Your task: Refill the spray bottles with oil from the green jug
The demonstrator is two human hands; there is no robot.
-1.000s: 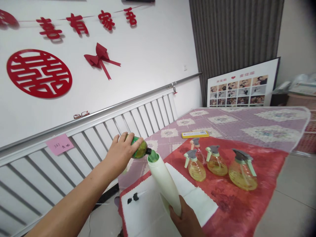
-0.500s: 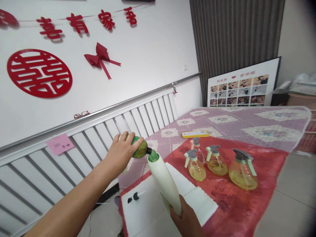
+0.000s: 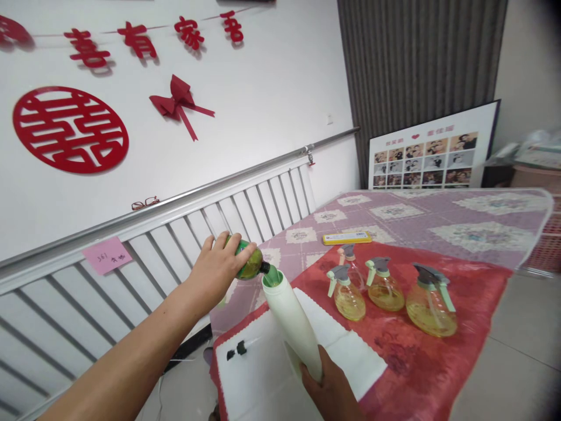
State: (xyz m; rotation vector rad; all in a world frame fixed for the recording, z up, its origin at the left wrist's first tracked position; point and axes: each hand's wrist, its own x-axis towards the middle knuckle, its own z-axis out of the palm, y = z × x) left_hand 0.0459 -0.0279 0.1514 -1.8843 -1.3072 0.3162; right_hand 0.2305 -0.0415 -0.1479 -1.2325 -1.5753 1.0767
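Note:
My left hand (image 3: 221,257) is wrapped round a green bottle (image 3: 250,263), tipped on its side with its dark neck pointing right. That neck is at the open mouth of a tall pale green bottle (image 3: 291,321), and green liquid shows in the mouth. Low on this pale bottle, my right hand (image 3: 331,380) grips its base and holds it leaning to the left. A black pump top (image 3: 237,349) lies on the white cloth (image 3: 263,377) below. To the right stand several clear spray bottles (image 3: 432,310) with grey heads, some holding yellow liquid.
A red cloth (image 3: 403,351) covers part of the table with its purple patterned tablecloth (image 3: 416,219). Behind the spray bottles lies a yellow-edged flat box (image 3: 346,238). A white radiator (image 3: 210,228) runs along the wall at left, carrying a pink note (image 3: 107,256).
Hardly anything differs. Both hands and both bottles keep almost the same position and tilt.

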